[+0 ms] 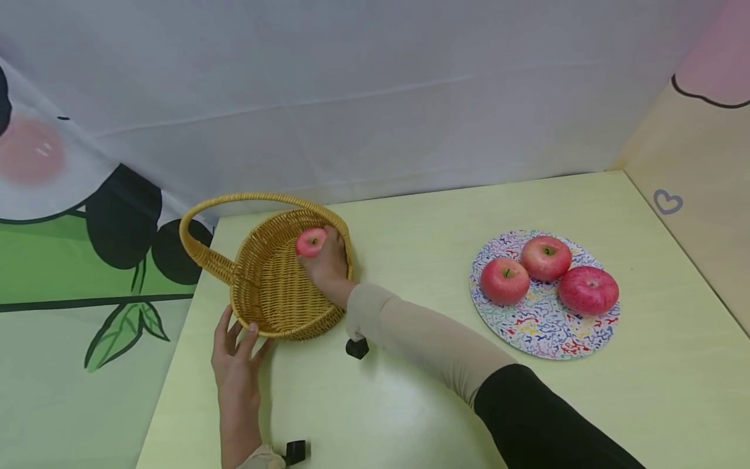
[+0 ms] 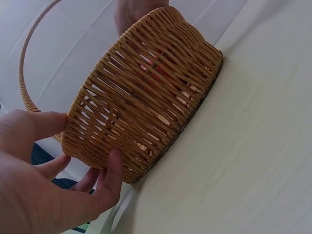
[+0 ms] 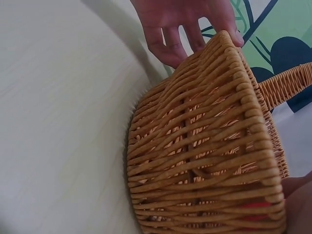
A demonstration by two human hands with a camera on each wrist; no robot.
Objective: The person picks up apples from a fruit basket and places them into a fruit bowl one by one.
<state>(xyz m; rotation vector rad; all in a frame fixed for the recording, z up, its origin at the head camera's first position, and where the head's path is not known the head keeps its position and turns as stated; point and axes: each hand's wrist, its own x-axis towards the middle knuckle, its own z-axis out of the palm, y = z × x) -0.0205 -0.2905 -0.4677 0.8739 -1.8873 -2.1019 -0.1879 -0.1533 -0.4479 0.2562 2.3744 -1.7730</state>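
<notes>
A tan wicker basket (image 1: 281, 286) with a tall arched handle stands at the table's left. My right hand (image 1: 327, 264) reaches over its rim and grips a red apple (image 1: 310, 241) inside, near the far wall. Part of the apple is hidden behind my fingers; in the left wrist view, red apple (image 2: 158, 70) shows through the weave. My left hand (image 1: 237, 365) holds the basket's near-left edge. The left wrist view shows its thumb at the rim and other fingers (image 2: 113, 170) against the outer wall.
To the right, a round plate (image 1: 545, 342) with a colourful squiggle pattern bears three red apples (image 1: 546, 258). Behind the pale yellow table (image 1: 410, 247) hangs a white cloth (image 1: 375, 117). A printed panel stands on the right side.
</notes>
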